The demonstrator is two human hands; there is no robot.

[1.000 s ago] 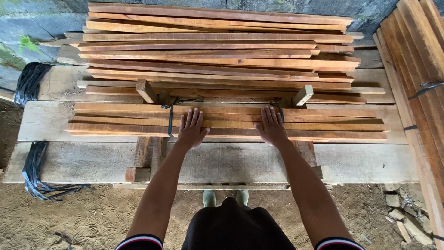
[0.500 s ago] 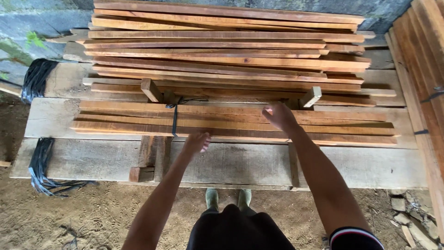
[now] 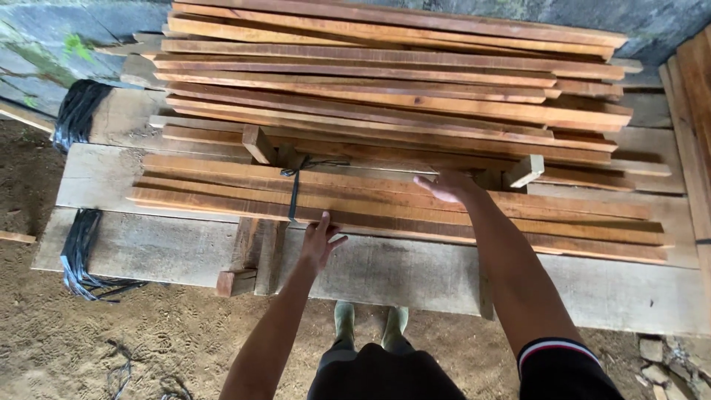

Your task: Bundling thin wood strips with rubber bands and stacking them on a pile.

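Two hands work over one bundle of slats [image 3: 400, 204], about four or five long reddish strips lying side by side on the counter [image 3: 170, 241] and bound near their left end by one black tie [image 3: 295, 189]. The left hand [image 3: 322, 241] is at the bundle's near edge just right of the tie, its grip spread, fingertips at the wood and holding nothing. The right hand [image 3: 448, 187] hovers over the middle of the bundle, palm down, grip loosely spread and empty.

Behind the bundle rises one big stack [image 3: 400, 81] of a dozen or more loose slats, raised on two short blocks [image 3: 259, 144]. Two hanks of black strapping [image 3: 81, 111] hang at the counter's left end. Two green boots [image 3: 370, 322] show below.

The counter is made of wide grey planks on short wooden supports and stands on bare dirt [image 3: 126, 341] scattered with scraps of strap. A stained concrete wall [image 3: 44, 37] backs it, and more boards lean at the right edge.

Against one second ago, both hands have left the bundle, where they lay flat together. The left has drawn back to the near edge, and the right has lifted and turned leftward.
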